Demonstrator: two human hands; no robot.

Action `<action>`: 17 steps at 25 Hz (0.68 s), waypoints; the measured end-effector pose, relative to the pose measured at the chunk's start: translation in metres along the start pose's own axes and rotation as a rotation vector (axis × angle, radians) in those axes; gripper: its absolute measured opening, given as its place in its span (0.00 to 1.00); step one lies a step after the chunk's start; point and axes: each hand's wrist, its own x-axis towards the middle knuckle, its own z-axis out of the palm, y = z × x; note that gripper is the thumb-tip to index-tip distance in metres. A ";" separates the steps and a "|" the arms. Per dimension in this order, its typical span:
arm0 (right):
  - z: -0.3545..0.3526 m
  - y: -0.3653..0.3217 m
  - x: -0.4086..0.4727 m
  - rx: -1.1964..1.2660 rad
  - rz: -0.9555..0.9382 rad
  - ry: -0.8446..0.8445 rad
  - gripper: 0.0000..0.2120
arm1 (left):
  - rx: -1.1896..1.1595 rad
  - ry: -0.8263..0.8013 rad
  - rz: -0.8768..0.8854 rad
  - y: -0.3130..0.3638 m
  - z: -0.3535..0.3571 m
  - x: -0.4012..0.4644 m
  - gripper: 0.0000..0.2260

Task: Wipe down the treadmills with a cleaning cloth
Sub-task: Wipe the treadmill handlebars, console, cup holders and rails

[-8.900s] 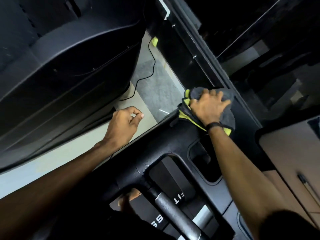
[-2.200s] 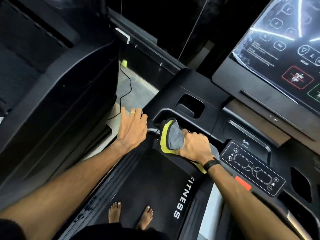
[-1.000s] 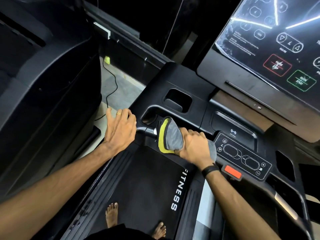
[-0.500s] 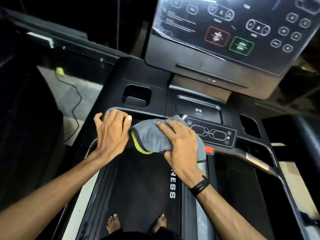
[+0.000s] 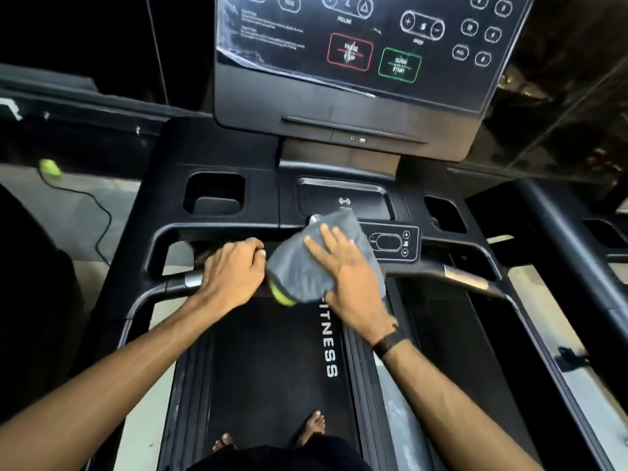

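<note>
On the treadmill's front crossbar [image 5: 455, 271], the right hand [image 5: 343, 266] is pressing the grey cleaning cloth [image 5: 306, 263] down with flat, straight fingers, wiping beside the small control panel [image 5: 390, 241], while the left hand [image 5: 234, 273] is gripping the bar; the panel probably comes next, needing lighter pressure

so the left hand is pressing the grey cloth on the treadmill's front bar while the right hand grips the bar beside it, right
Not quite: the hands are swapped. The head view shows the right hand pressing the grey cloth with a yellow-green edge on the treadmill's black front bar, while the left hand grips the bar beside it.
</note>
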 end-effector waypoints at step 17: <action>0.014 0.005 -0.016 -0.107 0.350 0.146 0.47 | 0.097 -0.042 0.094 0.001 -0.002 -0.007 0.17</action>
